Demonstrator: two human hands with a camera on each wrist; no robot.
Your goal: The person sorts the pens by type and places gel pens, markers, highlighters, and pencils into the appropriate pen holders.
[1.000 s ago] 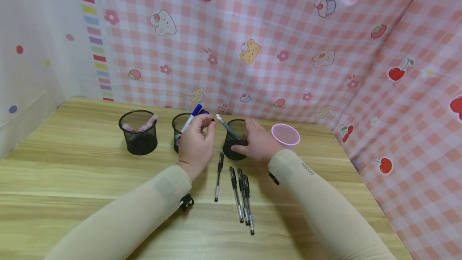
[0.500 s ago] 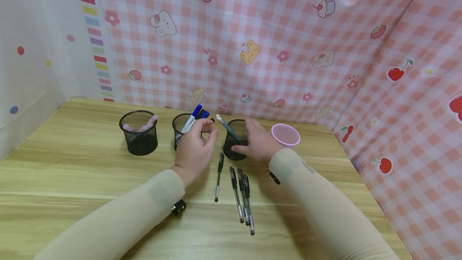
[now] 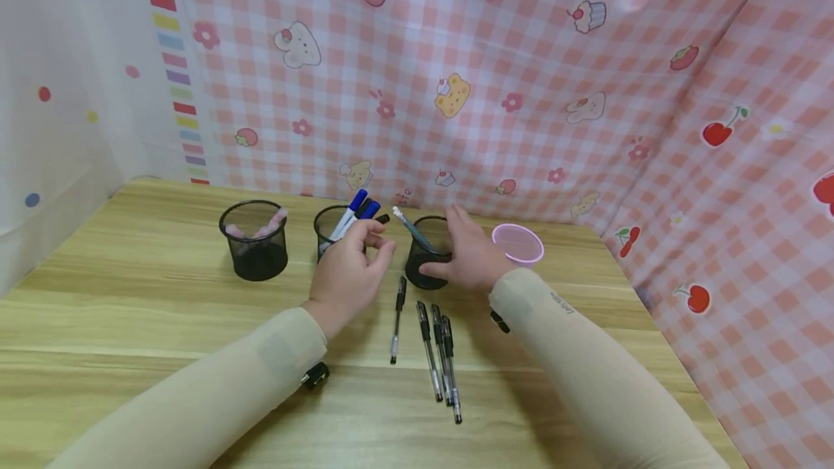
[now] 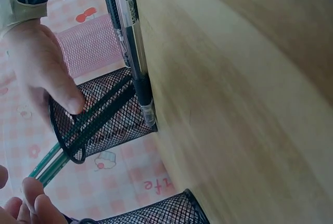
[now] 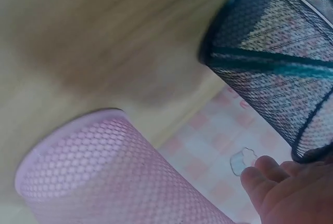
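My left hand (image 3: pixel 348 273) hovers before the middle black mesh pen holder (image 3: pixel 318 230), its fingers loosely bent with nothing visible between them. Blue-capped and black-capped markers (image 3: pixel 347 217) lean out of that holder. My right hand (image 3: pixel 472 255) holds the right black mesh pen holder (image 3: pixel 415 266), thumb on the near side and fingers round the far side. Green pencils (image 4: pixel 47 167) slant out of this holder to the left; in the left wrist view my left fingertips (image 4: pixel 32 188) appear close to their ends, though contact is unclear. Fingers (image 5: pixel 260 182) lie by the rim in the right wrist view.
Several black gel pens (image 3: pixel 430 353) lie on the wooden table (image 3: pixel 195 339) between my forearms. A left black mesh holder (image 3: pixel 257 259) contains fuzzy pink sticks (image 3: pixel 270 224). A pink mesh holder (image 3: pixel 519 243) stands right of my right hand. Checked cloth (image 3: pixel 404 42) hangs behind.
My left hand has drawn back toward me and slightly left, away from the markers, and its fingers have loosened. More of the marker caps shows. The right hand stays on its holder.
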